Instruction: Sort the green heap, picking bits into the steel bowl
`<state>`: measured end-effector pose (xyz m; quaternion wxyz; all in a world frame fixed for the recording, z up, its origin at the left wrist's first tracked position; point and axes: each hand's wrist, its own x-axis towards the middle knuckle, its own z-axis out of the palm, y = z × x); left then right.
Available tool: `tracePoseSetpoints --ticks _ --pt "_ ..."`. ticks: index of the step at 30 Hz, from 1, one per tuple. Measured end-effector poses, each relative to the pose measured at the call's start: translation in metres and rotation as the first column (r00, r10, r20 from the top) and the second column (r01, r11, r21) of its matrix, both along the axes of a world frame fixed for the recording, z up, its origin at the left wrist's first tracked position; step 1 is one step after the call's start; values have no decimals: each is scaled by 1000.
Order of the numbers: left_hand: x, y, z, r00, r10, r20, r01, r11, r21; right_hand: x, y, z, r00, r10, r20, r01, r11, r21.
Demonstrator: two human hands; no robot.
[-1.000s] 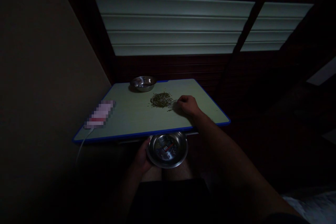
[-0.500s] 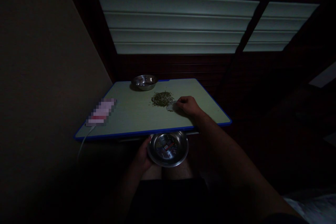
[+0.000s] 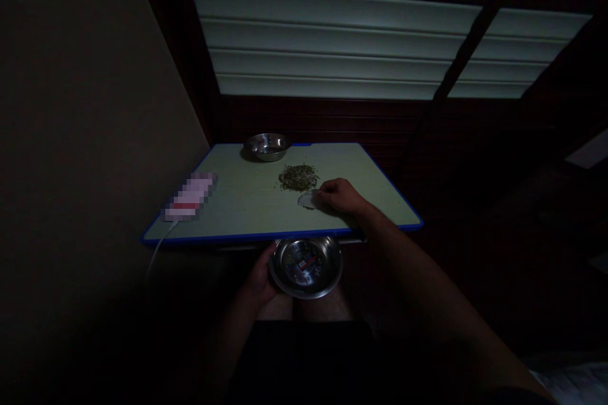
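The right hand (image 3: pixel 339 195) pinches a thin translucent sheet (image 3: pixel 308 199) just beside the loose green grains (image 3: pixel 297 178). The left hand (image 3: pixel 261 277) clasps a round steel bowl (image 3: pixel 322 286).

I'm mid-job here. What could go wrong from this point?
Green grains near the clear piece in the right hand might scatter across the table.
The metal bowl, held low by the table's near edge, could tip if the left hand loses its grip.
The white cable hangs over the edge and might snag.
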<state>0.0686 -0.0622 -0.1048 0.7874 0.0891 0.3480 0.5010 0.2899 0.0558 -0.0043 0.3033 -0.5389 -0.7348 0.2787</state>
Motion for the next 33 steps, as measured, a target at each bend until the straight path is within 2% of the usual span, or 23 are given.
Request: tracePoseSetpoints --ticks 7,19,33 --pt "-1 1 -3 1000 -9 4 9 1000 -18 -9 -8 6 997 74 -31 -77 988 -133" --pt "-2 2 -10 1000 -10 15 10 1000 -2 -18 -26 17 971 240 9 -234 955 -180" --pt "0 1 -1 1000 -8 -5 8 1000 -26 -19 -36 21 967 249 -56 -255 932 -259"
